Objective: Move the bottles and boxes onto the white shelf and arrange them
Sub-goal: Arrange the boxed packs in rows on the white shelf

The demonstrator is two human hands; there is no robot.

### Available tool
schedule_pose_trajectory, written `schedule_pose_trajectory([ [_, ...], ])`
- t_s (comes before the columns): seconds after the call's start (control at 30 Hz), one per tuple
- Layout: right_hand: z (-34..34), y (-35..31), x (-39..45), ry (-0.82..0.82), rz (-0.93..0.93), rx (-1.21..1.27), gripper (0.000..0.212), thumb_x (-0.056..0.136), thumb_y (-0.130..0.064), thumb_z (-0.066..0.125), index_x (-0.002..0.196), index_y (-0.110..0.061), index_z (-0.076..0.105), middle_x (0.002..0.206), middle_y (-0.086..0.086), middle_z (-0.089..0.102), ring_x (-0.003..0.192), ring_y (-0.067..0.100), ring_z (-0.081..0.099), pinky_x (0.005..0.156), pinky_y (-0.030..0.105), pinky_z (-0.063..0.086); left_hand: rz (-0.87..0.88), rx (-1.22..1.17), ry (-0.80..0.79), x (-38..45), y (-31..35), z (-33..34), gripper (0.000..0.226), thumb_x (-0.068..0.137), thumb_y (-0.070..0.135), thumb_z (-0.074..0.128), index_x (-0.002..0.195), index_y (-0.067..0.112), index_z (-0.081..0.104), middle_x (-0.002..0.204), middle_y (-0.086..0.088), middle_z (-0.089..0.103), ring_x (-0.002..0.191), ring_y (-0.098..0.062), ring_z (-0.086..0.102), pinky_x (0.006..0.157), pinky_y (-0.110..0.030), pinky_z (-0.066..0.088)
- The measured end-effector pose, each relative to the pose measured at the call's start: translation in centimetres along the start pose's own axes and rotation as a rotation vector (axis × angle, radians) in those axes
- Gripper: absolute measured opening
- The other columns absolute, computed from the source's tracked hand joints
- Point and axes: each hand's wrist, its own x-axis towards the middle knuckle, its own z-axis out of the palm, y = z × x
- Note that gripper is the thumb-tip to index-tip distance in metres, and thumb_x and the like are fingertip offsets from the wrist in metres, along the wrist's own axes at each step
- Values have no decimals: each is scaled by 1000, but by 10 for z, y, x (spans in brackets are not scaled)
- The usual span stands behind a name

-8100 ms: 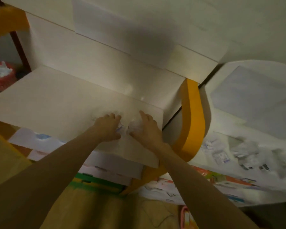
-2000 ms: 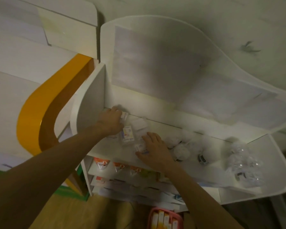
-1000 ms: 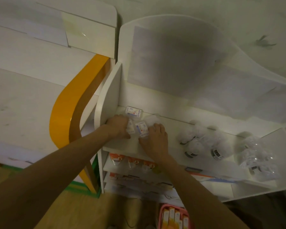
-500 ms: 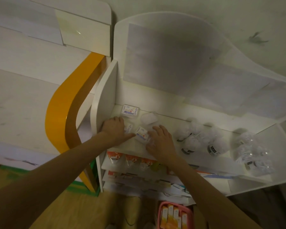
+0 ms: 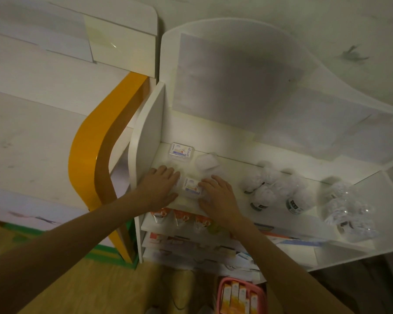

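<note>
The white shelf (image 5: pixel 232 171) fills the right half of the view. My left hand (image 5: pixel 161 185) lies flat on the left end of its top tier, fingers stretched out, covering a small box of which only an edge (image 5: pixel 179 181) shows. Just to its right, my right hand (image 5: pixel 216 193) curls its fingers and thumb around the right end of a small printed box (image 5: pixel 191 188). Another small box (image 5: pixel 182 150) lies flat at the back, with a white round piece (image 5: pixel 205 162) beside it. Several white bottles (image 5: pixel 270 189) stand mid-shelf.
Clear wrapped bottles (image 5: pixel 349 214) crowd the shelf's right end. Lower tiers hold orange-topped packs (image 5: pixel 182 217) and flat boxes. A pink basket of cartons (image 5: pixel 238 295) sits on the wooden floor below. A cabinet with an orange curved edge (image 5: pixel 89 150) stands at left.
Eight seconds ago both hands were on the left cabinet; they have since moved onto the white shelf. One box now lies at the back. In the last half second the hands barely shifted.
</note>
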Motion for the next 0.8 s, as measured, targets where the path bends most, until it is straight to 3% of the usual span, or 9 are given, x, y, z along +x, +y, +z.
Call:
schedule_pose_trajectory([
  [0.07,-2,-3,1,-13,6,15,55,84,-36,68,136,-21,57,143,-2,54,142,25,36,118,42,26,13,-17,33,-5,-1,2,65,94,56,45,146,18,35,144,-5,43,129,-25,40,107,-41,38],
  [0.3,-2,-13,7,-10,-25,36,50,85,-41,71,130,-22,62,134,-5,59,130,18,48,110,33,28,16,-36,149,-21,1,14,63,96,48,50,144,7,47,146,-14,50,135,-33,46,112,-46,34],
  [0.43,-2,-16,7,-34,-57,54,55,87,-46,69,135,-22,58,141,-4,55,136,20,43,116,39,30,73,-57,127,-25,1,25,65,101,47,35,154,10,29,161,-12,27,149,-31,24,120,-47,18],
  [0.6,-9,4,-15,23,54,85,71,87,-55,56,149,-24,40,157,0,36,147,22,27,120,44,25,87,-51,100,-29,4,33,74,100,59,22,159,16,11,166,-8,4,153,-28,1,123,-52,8],
  [0.8,-10,39,-40,-88,228,115,77,84,-57,62,150,-26,36,158,2,31,146,26,27,118,44,29,44,-64,112,-29,9,41,78,100,62,25,158,12,13,166,-11,7,153,-29,1,121,-55,12],
])
